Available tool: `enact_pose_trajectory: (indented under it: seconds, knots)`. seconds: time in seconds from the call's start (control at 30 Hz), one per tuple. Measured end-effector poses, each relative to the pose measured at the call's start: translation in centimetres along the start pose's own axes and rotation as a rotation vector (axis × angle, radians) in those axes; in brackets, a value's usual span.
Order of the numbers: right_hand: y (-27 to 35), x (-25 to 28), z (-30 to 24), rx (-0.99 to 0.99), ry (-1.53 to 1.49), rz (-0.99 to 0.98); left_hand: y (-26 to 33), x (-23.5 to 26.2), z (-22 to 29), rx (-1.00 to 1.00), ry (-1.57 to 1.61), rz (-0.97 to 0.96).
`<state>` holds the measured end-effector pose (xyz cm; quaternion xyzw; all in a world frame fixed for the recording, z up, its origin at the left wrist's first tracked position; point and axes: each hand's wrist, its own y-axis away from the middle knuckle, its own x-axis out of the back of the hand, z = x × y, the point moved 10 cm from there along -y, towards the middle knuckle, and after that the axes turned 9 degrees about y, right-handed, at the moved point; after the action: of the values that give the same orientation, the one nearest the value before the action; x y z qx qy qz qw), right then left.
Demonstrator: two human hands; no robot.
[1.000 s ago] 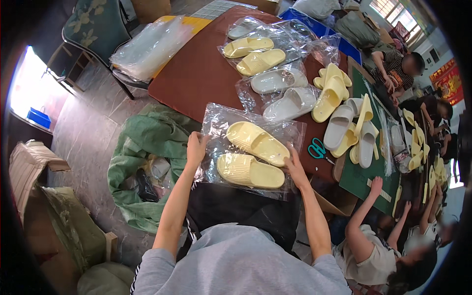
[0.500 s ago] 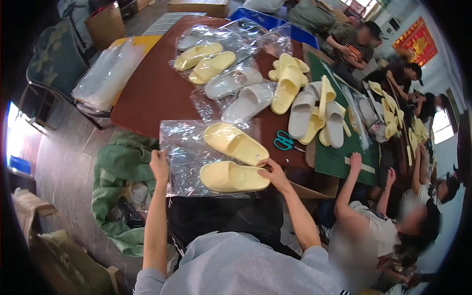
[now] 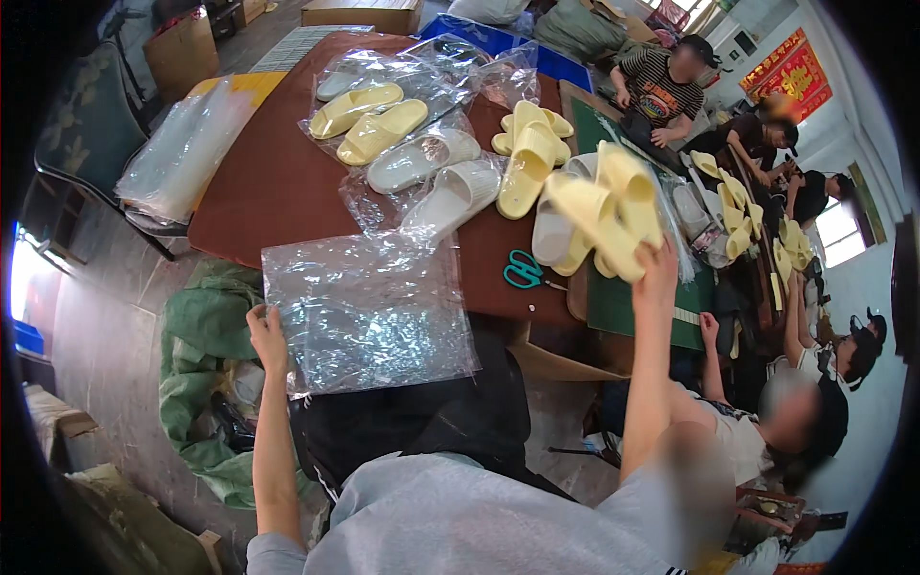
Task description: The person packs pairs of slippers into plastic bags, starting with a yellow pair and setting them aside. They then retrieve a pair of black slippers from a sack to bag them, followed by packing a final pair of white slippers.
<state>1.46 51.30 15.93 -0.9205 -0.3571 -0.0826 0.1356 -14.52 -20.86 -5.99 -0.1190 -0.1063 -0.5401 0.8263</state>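
Note:
My left hand (image 3: pixel 269 337) pinches the left edge of a clear plastic bag (image 3: pixel 374 316), which lies flat over the table's front edge with no slippers on it. Out to the right, my right hand (image 3: pixel 656 273) grips a pair of pale yellow slippers (image 3: pixel 602 222) by the heel ends; they are smeared by motion. Behind and below them is a heap of grey slippers (image 3: pixel 551 233) and yellow ones, partly hidden. Another yellow slipper (image 3: pixel 525 182) leans on that heap's left side.
Bagged yellow slippers (image 3: pixel 381 131) and bagged grey slippers (image 3: pixel 458 196) lie farther back on the brown table (image 3: pixel 240 196). Teal scissors (image 3: pixel 523 269) rest near its front edge. A stack of clear bags (image 3: pixel 187 144) sits at left. Co-workers sit along the right, one hand (image 3: pixel 708 331) near the green mat (image 3: pixel 613 311).
My right hand has lifted the yellow pair off the bag and carried it right and away to the heap. My left hand still holds the bag's edge. The view has shifted slightly right.

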Motion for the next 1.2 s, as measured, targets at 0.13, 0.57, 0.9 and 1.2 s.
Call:
enact_pose_trajectory:
  seconds: [0.13,0.57,0.9,1.2]
  knots:
    - [-9.2,0.2,4.0,-0.247,-0.256,0.155,0.0,-0.3,-0.6,0.000,0.000,-0.039]
    - [4.3,-33.1,15.8,-0.746,-0.316,-0.439,0.7,-0.6,0.1,0.017,0.195,-0.219]
    - [-2.2,-36.2,7.5,-0.288,-0.130,-0.317,2.0,1.0,3.6,-0.037,0.225,-0.270]
    - [-5.6,-27.2,-16.5,0.291,0.261,-0.555,1.6,-2.7,1.2,-0.022,0.194,-0.429]
